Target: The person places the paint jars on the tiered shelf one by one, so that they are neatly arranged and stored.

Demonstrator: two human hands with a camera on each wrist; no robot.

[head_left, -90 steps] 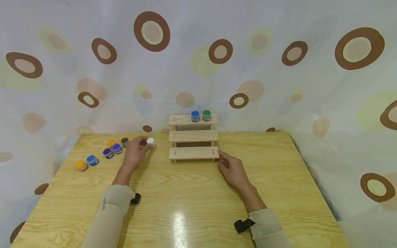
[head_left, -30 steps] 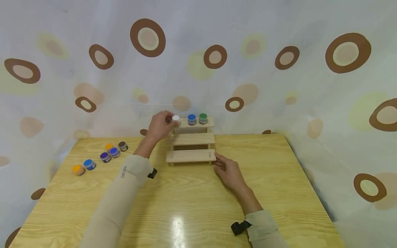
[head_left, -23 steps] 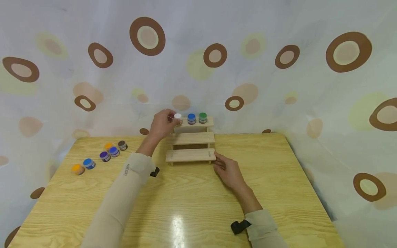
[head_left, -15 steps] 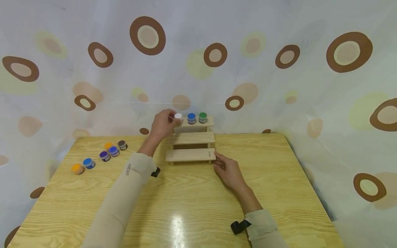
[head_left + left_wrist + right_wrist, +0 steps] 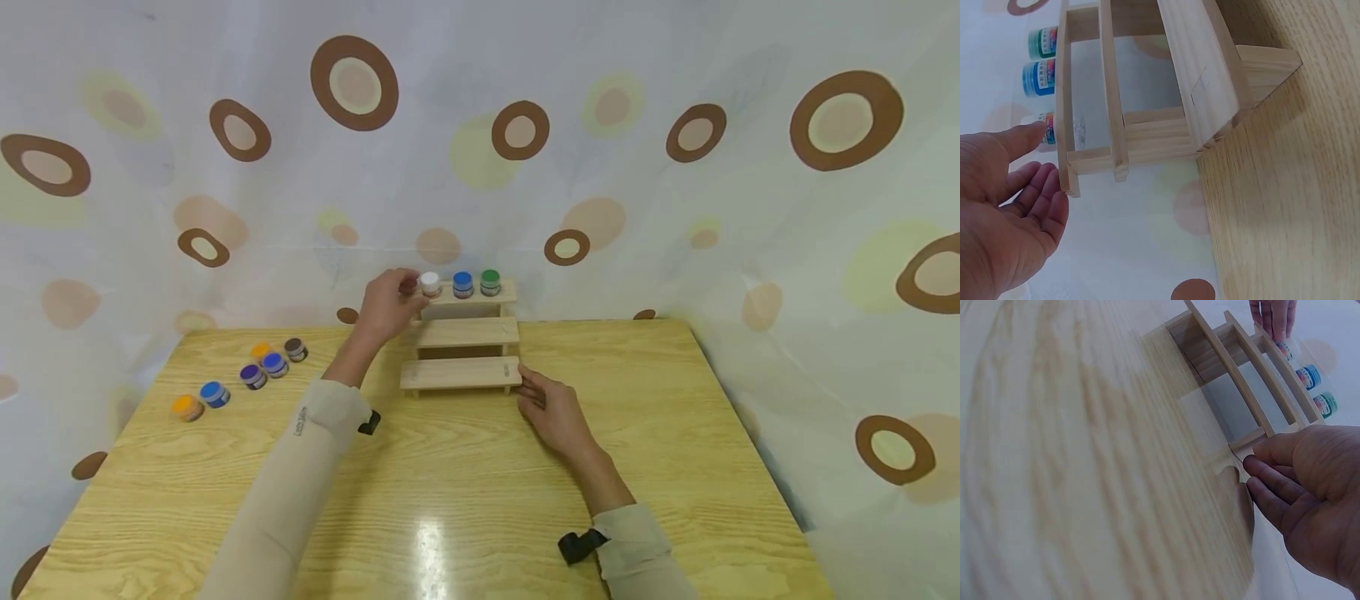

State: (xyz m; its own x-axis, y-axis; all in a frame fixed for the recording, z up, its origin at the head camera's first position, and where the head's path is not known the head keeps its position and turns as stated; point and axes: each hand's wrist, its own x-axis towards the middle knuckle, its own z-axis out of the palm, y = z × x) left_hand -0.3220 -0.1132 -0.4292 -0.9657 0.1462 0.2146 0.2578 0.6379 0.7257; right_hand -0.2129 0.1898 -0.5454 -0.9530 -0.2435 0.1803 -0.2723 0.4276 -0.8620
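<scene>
A three-step wooden display stand (image 5: 461, 374) stands at the back of the table. On its top step, a white-lidded paint jar (image 5: 431, 284) sits beside a blue-lidded jar (image 5: 462, 285) and a green-lidded jar (image 5: 491, 282). My left hand (image 5: 386, 307) is just left of the white jar, fingers loosely bent and holding nothing. In the left wrist view, its thumb (image 5: 1027, 139) points at the jar, overlapping it. My right hand (image 5: 557, 414) has its fingertips at the right end of the lowest step. In the right wrist view, its thumb (image 5: 1279, 449) lies close against that step's end.
Several more paint jars stand at the table's left: an orange-lidded jar (image 5: 187, 408), a blue-lidded jar (image 5: 214, 394), a purple-lidded jar (image 5: 252, 377) and a dark-lidded jar (image 5: 296, 349) among them. A patterned wall covering (image 5: 645, 192) rises directly behind the wooden table (image 5: 637, 375).
My left hand has carried the white jar from the table onto the top step's left end, let go and drawn slightly left. The right hand stays at the lowest step.
</scene>
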